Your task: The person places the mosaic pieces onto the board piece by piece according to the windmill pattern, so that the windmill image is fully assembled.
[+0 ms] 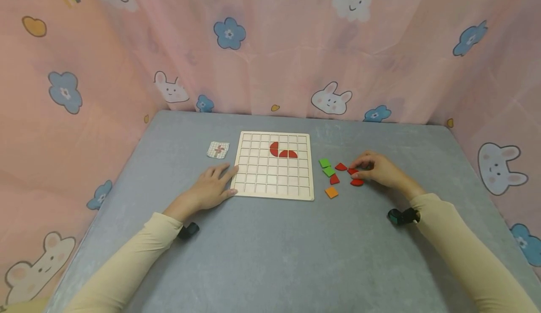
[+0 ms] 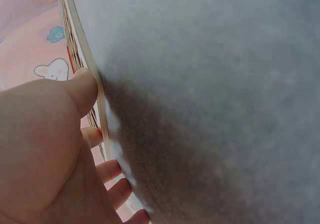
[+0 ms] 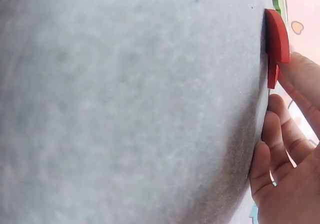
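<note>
Pink curtain [image 1: 270,45] printed with rabbits, blue flowers and rainbows enclosed three sides of a grey worktop [image 1: 270,256].

A pale wooden grid board [image 1: 274,165] lay flat near the middle of the worktop, toward the far edge. Three red quarter-round pieces [image 1: 282,150] sat in its cells, in the upper centre of the grid. A small patterned card [image 1: 218,150] lay just off the board's left edge.

Left hand [image 1: 212,188]: released, fingers straight, resting flat on the worktop at the board's near-left corner, fingertips touching the board's edge. The left wrist view showed the thumb [image 2: 82,86] against the board's rim.

Right hand [image 1: 376,168]: to the right of the board, fingers curled, pinching one red piece [image 1: 352,171] that remained on or just above the worktop; which of the two could not be told. The right wrist view showed a red piece [image 3: 276,36] at the fingertips.

Loose pieces lay between the board's right edge and the right hand: two green squares [image 1: 327,166], an orange square [image 1: 331,192] and further red pieces [image 1: 335,179], close together, some touching.
</note>
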`<action>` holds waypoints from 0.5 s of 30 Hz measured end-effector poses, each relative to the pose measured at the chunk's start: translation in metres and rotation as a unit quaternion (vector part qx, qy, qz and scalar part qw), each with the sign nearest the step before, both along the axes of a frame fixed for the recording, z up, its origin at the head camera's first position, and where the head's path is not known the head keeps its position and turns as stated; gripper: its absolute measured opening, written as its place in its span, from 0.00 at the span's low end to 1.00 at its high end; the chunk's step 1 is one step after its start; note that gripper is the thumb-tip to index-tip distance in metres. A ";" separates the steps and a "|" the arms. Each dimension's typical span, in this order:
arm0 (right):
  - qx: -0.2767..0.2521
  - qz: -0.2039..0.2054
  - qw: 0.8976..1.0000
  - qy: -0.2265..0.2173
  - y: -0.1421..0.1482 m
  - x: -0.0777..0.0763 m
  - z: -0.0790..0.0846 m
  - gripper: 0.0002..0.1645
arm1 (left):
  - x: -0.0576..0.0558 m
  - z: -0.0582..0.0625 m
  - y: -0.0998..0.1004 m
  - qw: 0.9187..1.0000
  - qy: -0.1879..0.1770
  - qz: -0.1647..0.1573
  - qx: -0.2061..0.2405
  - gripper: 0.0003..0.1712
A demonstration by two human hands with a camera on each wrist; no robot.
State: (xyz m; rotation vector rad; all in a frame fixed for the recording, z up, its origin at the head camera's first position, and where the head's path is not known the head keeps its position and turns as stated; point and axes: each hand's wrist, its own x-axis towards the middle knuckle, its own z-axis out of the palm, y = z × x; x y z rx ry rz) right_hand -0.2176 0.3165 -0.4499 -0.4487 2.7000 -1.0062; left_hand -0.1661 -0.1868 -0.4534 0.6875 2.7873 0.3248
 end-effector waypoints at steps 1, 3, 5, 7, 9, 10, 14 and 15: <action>-0.002 0.000 1.000 0.000 0.000 0.000 0.000 0.15 | 0.000 0.000 0.000 1.000 0.000 0.000 0.000 0.40; -0.005 0.001 1.000 0.002 0.000 0.000 0.000 0.15 | 0.001 0.001 0.000 1.000 0.000 0.001 0.002 0.40; -0.005 0.002 1.000 0.004 0.000 0.000 0.000 0.15 | 0.001 0.001 0.001 1.000 -0.001 0.002 0.003 0.40; -0.004 0.001 1.000 0.003 0.001 0.000 -0.001 0.16 | 0.001 0.001 0.001 1.000 -0.003 0.003 0.003 0.40; -0.002 -0.002 1.000 0.001 0.001 0.000 -0.001 0.16 | 0.001 0.001 0.001 1.000 -0.004 0.004 0.004 0.40; 0.000 -0.004 1.000 0.000 0.001 0.000 -0.001 0.16 | 0.001 0.001 0.001 1.000 -0.005 0.004 0.004 0.40; 0.006 -0.008 1.000 -0.001 0.001 -0.001 -0.002 0.16 | 0.000 0.001 0.001 1.000 -0.003 0.004 0.006 0.39; 0.007 -0.008 1.000 0.000 0.002 -0.001 -0.002 0.16 | 0.000 0.000 0.001 1.000 -0.002 0.004 0.006 0.39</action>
